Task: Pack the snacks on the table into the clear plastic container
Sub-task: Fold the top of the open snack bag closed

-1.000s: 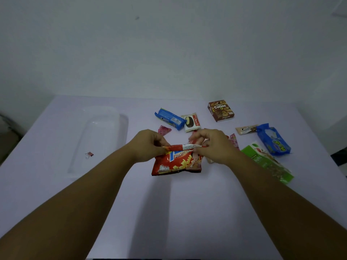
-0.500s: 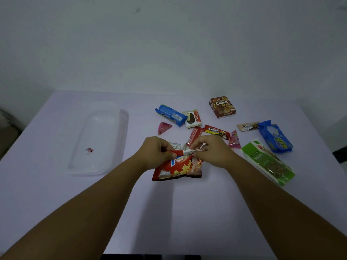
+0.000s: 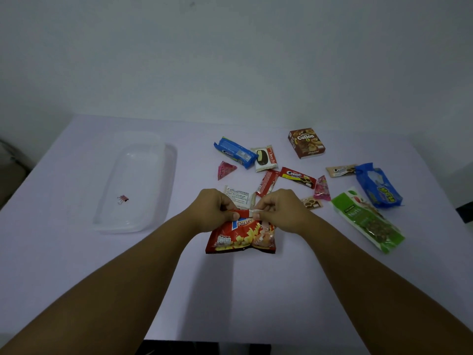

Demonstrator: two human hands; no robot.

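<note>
The red potato snack bag (image 3: 242,237) lies on the surface (image 3: 230,290) directly below both hands, its long axis running left to right and its printed face up. Its upper edge is folded over into a narrow strip between the two hands. The left hand (image 3: 212,210) is curled, with thumb and fingertips pinching the left end of that strip. The right hand (image 3: 280,210) is likewise curled, pinching the right end of the strip. The two hands are nearly touching at the fingertips.

The clear plastic container (image 3: 169,175) sits well to the left of the left hand, long axis running away from the person, with a small pink binder clip (image 3: 123,199) inside it.

Beyond the hands lie a blue cookie pack (image 3: 235,151), a Choco Pie wrapper (image 3: 265,158), a pink triangular packet (image 3: 225,169) and a brown Collon box (image 3: 306,143). Just behind the right hand lies a red Cream-O bar (image 3: 297,177). To the right of the right hand lie a green nut pouch (image 3: 368,219) and a blue bag (image 3: 378,185), both pointing diagonally away.
</note>
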